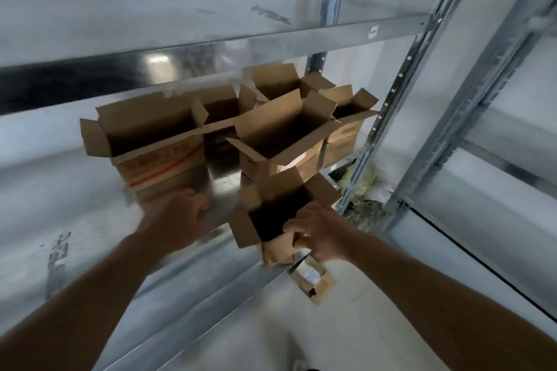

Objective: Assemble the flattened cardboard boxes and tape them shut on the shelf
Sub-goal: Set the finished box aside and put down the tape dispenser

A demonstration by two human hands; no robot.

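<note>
My right hand (319, 232) grips the near wall of a small, open brown cardboard box (271, 215), fingers hooked over its rim, at the front edge of the grey metal shelf (221, 172). My left hand (177, 220) curls just short of a larger red-striped cardboard box (156, 159); blur hides whether it grips anything.

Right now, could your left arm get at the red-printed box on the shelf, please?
Probably yes. The left grip is right at the near lower corner of the red-printed box, with only bare shelf beside it. The right grip holds the small open box, well aside.
</note>
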